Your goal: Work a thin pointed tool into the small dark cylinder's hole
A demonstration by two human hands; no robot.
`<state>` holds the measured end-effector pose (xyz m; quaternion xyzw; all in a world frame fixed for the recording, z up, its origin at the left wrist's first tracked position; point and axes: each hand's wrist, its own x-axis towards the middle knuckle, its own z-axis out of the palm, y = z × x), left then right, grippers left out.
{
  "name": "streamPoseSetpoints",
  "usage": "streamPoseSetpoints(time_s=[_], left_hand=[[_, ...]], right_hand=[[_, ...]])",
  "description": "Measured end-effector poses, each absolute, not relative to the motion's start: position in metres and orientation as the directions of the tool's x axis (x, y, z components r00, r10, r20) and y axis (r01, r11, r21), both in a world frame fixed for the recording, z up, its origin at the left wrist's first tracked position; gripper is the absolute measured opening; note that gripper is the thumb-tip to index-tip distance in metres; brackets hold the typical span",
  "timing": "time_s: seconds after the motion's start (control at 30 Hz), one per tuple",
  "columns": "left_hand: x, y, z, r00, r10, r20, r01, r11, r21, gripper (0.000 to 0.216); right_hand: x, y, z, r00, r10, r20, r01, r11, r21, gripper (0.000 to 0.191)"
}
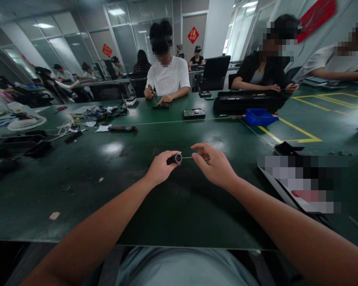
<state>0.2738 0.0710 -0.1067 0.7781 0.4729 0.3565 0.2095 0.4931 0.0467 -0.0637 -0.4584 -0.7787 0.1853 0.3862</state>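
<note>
My left hand (161, 167) is closed around a small black cylindrical tool handle (175, 159) whose metal-ringed end points right. My right hand (214, 165) pinches a thin metal shaft or bit (193, 157) that runs from that handle's end into its fingers. Both hands hover just above the dark green table (122, 190), close together in front of me.
Across the table a person in a white shirt works on a small board (162, 105). A hard drive (193, 113), a blue bin (259, 117), a long black case (247, 101), a black screwdriver (122, 128) and tangled cables (101, 112) lie further out. Other people sit at the right.
</note>
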Motion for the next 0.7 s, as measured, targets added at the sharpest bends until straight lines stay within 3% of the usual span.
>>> streamPoseSetpoints(time_s=[0.27,0.47,0.7], left_hand=[[0.274,0.071,-0.109,0.302,0.885,0.355,0.584,-0.466,0.665,0.040],[0.277,0.070,-0.105,0.292,0.880,0.375,0.591,-0.474,0.653,0.040],[0.278,0.069,-0.105,0.296,0.863,0.410,0.642,-0.497,0.584,0.042]], right_hand=[[0.492,0.048,-0.066,-0.191,0.876,0.442,0.544,0.470,-0.695,0.030],[0.490,0.050,-0.071,-0.059,0.876,0.478,0.418,0.457,-0.785,0.018],[0.486,0.053,-0.078,-0.047,0.901,0.432,0.239,0.430,-0.871,0.024]])
